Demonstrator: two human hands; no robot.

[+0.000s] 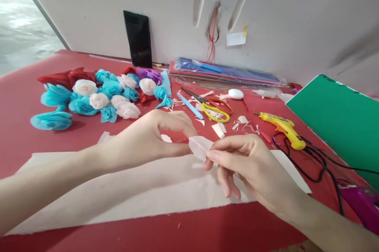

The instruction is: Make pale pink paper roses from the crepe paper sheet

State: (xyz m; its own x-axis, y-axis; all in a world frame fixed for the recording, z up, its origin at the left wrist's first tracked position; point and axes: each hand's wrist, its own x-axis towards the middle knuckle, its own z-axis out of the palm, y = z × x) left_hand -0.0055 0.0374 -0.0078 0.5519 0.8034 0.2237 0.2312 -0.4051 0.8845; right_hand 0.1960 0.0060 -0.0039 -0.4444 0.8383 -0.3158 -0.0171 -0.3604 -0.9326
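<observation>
A pale pink paper petal (200,147) is held up over the middle of a long pale paper sheet (142,192). The thumb and forefinger of my right hand (245,161) pinch its right end, while the other fingers curl below. My left hand (160,137) reaches in from the other side, thumb and forefinger closing at the petal's left edge. Just behind the left thumb lies another small pale petal (166,138). Beyond the hands are scissors (214,111) with red and yellow handles, a light blue pen (190,106) and scattered paper scraps (219,129).
Blue, white, red and purple paper flowers (109,90) are heaped at the back left. A black phone (138,38) leans on the wall. Plastic-wrapped paper packs (227,72) lie behind. On the right are a yellow glue gun (284,127), black cables (322,165) and a green board (340,121).
</observation>
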